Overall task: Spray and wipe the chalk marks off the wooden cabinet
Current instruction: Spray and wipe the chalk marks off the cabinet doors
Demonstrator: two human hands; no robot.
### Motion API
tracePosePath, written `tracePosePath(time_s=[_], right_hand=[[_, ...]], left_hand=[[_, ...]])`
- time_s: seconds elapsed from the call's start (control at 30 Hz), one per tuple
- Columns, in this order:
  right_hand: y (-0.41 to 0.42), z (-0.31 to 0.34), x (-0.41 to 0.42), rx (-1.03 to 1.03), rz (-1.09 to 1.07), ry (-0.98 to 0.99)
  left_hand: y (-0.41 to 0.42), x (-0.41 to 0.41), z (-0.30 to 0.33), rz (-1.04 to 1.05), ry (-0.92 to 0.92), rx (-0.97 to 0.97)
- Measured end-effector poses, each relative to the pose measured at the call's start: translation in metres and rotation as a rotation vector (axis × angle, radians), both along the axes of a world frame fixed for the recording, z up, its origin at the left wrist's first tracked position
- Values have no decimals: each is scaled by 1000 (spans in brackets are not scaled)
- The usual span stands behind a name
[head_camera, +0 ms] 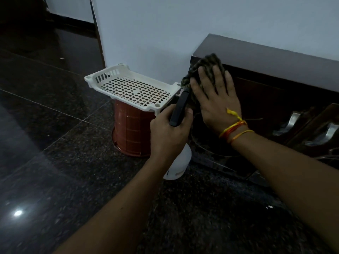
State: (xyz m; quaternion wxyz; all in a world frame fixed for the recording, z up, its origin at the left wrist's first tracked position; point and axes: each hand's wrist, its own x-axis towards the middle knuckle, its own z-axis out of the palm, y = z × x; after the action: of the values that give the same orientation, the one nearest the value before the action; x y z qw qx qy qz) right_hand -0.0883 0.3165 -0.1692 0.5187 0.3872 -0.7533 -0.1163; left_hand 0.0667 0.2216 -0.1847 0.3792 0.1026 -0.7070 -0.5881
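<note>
I am in what looks like a room of a home. Under me runs a polished dark granite floor [55, 143] with thin joint lines, and a plain pale wall [165, 33] rises at twelve o'clock. A low dark wooden cabinet [275, 74] with curved metal handles [291, 121] stands against it at two o'clock. At eleven o'clock a white plastic basket [132, 87] rests on an upturned red bucket [132, 132].

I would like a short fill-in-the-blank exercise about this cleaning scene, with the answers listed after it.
1. The right hand presses a ____ against the dark wooden cabinet.
2. The left hand grips a white ____ bottle by its black trigger head.
3. The white perforated tray rests on an upturned ____ bucket.

Missing words: cloth; spray; red.
</note>
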Motion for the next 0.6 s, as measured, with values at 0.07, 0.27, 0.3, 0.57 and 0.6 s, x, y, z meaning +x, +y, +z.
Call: tracePosePath(time_s=[0.07,0.27,0.3,0.57,0.6], right_hand=[[0,-15,3,32,26,-16],[5,-29,8,84,20,-6],[4,-24,7,20,-4,10],[-3,-48,11,47,57,-52],[0,-58,12,120,76,-54]], left_hand=[[-2,1,-2,7,-2,0],[-6,3,-6,34,-11,1],[-7,2,-7,37,-9,0],[-9,-2,-19,52,-21,-30],[-9,-1,-22,53,-21,-31]])
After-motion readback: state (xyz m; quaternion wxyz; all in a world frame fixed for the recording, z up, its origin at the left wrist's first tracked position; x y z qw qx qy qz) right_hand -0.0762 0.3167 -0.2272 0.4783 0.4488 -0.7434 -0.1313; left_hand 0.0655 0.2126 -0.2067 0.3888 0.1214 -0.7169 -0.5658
